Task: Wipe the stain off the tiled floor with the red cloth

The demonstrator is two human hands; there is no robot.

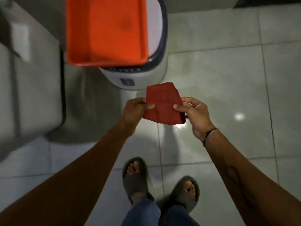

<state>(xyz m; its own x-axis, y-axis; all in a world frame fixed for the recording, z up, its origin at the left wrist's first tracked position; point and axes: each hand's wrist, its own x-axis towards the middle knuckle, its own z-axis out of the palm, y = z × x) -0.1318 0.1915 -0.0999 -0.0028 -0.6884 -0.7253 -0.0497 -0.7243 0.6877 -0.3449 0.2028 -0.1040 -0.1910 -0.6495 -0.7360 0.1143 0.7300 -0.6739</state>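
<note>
I hold a folded red cloth (163,106) in the air, well above the pale tiled floor (219,82). My left hand (134,111) pinches the cloth's left edge between thumb and fingers. My right hand (194,114) pinches its right edge the same way. The cloth is stretched flat between both hands. No clear stain shows on the tiles; only glossy light reflections appear below and to the right of the cloth.
An orange tray (105,31) rests on a white appliance (138,77) straight ahead. A grey cabinet or seat (29,95) fills the left side. My feet in dark slides (161,183) stand on the tiles below. A dark object (267,2) lies at the top right.
</note>
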